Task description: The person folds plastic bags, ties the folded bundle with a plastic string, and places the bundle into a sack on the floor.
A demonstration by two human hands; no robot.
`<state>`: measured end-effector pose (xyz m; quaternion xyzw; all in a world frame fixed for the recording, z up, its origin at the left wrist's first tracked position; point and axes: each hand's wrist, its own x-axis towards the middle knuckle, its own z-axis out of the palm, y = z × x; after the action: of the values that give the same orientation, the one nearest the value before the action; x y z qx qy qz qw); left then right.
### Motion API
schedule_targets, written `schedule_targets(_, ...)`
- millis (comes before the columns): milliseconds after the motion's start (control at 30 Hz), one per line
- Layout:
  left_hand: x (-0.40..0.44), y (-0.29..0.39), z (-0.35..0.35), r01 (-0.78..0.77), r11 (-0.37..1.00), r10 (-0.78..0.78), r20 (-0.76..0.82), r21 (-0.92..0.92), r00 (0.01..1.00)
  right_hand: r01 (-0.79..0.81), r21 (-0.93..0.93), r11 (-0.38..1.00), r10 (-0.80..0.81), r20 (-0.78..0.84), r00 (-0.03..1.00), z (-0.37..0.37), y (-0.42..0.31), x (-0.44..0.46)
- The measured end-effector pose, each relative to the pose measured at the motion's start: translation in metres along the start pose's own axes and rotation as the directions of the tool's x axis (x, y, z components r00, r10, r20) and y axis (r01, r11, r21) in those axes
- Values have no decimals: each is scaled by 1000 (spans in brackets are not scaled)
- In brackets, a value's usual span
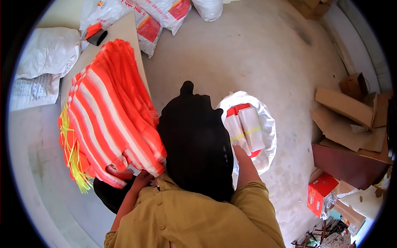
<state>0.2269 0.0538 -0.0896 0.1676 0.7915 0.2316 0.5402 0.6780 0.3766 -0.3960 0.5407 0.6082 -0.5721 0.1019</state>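
A big pile of orange fabric with white stripes (111, 111) lies on a board at the left, with yellow strings (71, 149) hanging off its left side. My left hand (144, 178) is at the pile's lower edge, beside my lap; its fingers are too small and shaded to read. My right arm reaches to an open white sack (269, 128) on the floor. The right hand (239, 152) is at the sack's near side, by clear-wrapped packets (251, 128) with yellow bands and red parts; its fingers are mostly hidden. Black cloth (194, 140) covers my leg between pile and sack.
White sacks with red print (153, 25) stand at the top, and another white sack (51, 49) at the upper left. An orange and black item (96, 36) lies on the board. Opened cardboard boxes (347, 120) and a red box (320, 194) are at the right.
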Motion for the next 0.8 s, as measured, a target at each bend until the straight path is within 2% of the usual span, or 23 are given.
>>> schedule_targets(100,4,-7,0,32,998,-32,-2,-48,999,5,-163,987,-1,21,1000,-10,-21,-11)
schedule_targets(200,1,5,2,49,999,-49,-14,3,999,34,-325,945,-20,45,999,-16,-46,-17)
schedule_targets(300,8,-17,-1,-15,1000,16,14,-18,1000,64,-455,888,-36,70,997,-22,-61,-26)
schedule_targets(400,0,3,0,-11,995,11,-2,95,1000,110,-565,818,-61,104,993,-30,-70,-33)
schedule_targets(500,-5,6,5,-25,1000,24,-49,-10,999,151,-636,757,-88,130,988,-36,-78,-41)
schedule_targets(600,-9,20,6,16,994,-10,-56,108,998,106,-649,753,-58,95,994,-35,-89,-27)
schedule_targets(667,-14,30,7,10,983,-2,-42,186,999,9,-645,764,27,46,999,-27,-95,-2)
schedule_targets(800,-15,22,7,15,980,-1,-68,200,998,-73,-666,742,106,9,994,-20,-109,28)
